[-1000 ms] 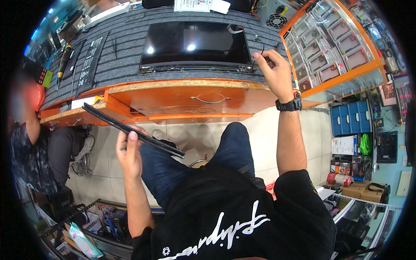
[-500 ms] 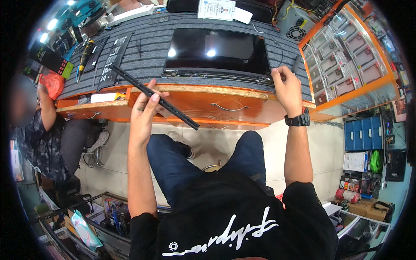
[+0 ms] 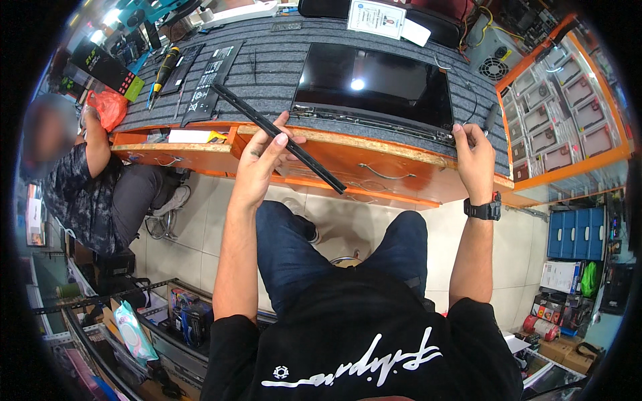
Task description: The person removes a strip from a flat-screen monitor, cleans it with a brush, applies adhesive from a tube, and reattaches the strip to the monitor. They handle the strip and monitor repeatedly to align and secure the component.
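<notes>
A laptop screen panel (image 3: 374, 83) lies on the striped grey mat, dark and glossy, with a bare strip and fine wiring along its near edge. My left hand (image 3: 264, 157) pinches a long, narrow black strip (image 3: 304, 157) between thumb and fingers. The strip slants over the table's front edge, its far end over the mat and its near end out past the drawers. At the panel's near right corner, my right hand (image 3: 473, 157) is closed with thumb and fingertips on the edge. What exactly lies under those fingertips is partly hidden.
Left of the panel lie a flat black battery (image 3: 210, 80) and a yellow-black screwdriver (image 3: 164, 73). An open drawer (image 3: 180, 154) juts out at the left. Another person (image 3: 87, 174) sits there, beside a red plastic bag (image 3: 108, 109). A glass display case (image 3: 562, 107) borders the right side.
The view has swung, so the table and its things sit farther right in the picture. Both hands keep their holds, with little change relative to the panel.
</notes>
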